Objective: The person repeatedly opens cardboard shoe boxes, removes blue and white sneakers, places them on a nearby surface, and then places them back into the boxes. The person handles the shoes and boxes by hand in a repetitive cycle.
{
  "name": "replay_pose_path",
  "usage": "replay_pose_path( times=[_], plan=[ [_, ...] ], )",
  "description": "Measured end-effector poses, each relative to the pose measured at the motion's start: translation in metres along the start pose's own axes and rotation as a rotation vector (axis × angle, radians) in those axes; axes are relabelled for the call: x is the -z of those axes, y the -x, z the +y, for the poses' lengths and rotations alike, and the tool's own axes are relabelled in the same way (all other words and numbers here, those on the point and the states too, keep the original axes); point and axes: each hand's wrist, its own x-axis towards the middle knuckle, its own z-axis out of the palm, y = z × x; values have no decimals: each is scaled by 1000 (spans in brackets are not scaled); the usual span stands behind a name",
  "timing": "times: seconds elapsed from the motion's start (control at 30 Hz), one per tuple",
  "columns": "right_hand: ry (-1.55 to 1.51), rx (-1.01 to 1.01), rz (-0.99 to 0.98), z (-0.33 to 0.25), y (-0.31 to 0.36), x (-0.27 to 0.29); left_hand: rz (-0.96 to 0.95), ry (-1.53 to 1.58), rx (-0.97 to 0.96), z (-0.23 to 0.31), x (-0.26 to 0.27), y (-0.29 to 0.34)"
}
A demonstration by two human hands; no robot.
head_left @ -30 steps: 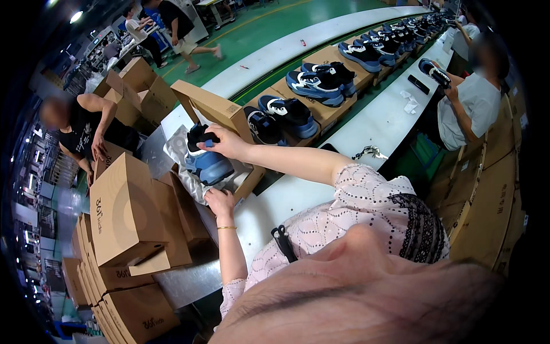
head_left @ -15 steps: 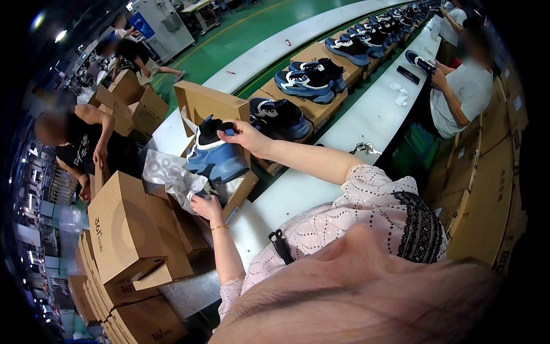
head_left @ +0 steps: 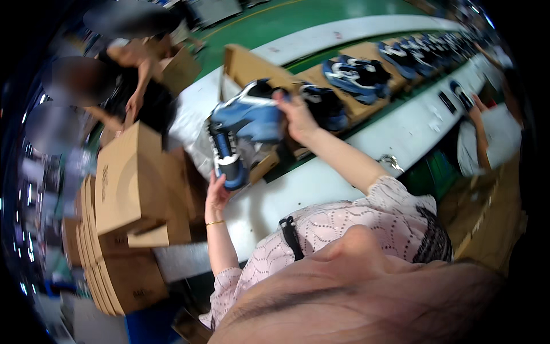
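Note:
Two blue, black and white sneakers are up in front of me, over an open cardboard shoebox [head_left: 264, 69]. My right hand [head_left: 297, 119] is closed on one end of the upper sneaker [head_left: 252, 119], which lies sideways. The lower sneaker [head_left: 230, 161] points downward, and my left hand [head_left: 216, 194] grips it near its low end. The two sneakers touch or overlap. Crumpled whitish wrapping [head_left: 192, 129] spreads beside the box, partly behind the sneakers. Motion blurs the sneakers, and they hide most of the box's inside.
Stacked cardboard boxes [head_left: 129, 183] stand to my left. Beyond them a co-worker [head_left: 137, 86] leans in. Several sneakers [head_left: 358, 77] sit on boxes along the line at right. A bunch of keys [head_left: 391, 163] lies on the white table [head_left: 321, 189]; another person [head_left: 487, 137] sits far right.
A second sneaker is now in my left hand, which was at the wrapping before. The sneaker in my right hand has turned sideways. My view has shifted, with some blur.

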Motion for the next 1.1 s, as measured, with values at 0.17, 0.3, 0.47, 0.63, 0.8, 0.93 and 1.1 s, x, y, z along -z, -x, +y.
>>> replay_pose_path(
  times=[0.17,0.3,0.47,0.63,0.8,0.93,1.1],
  plan=[
    [-126,-256,14,-26,-7,18,-273,-44,-91,-26,14,80],
    [-66,-228,-66,-44,4,19,-313,-420,223,-12,40,107],
    [-13,-84,-16,-87,22,8,265,-910,-532,9,20,36],
    [-169,76,16,-105,8,32,211,-1464,-423,2,-15,-41],
    [-88,232,235,-105,-2,41,-16,-1644,258,-15,-29,-86],
    [-87,260,217,-79,-6,52,-114,-1671,125,-30,-36,-79],
    [-28,206,87,-24,3,-3,-258,-1198,-306,-12,-50,-16]
  ],
)
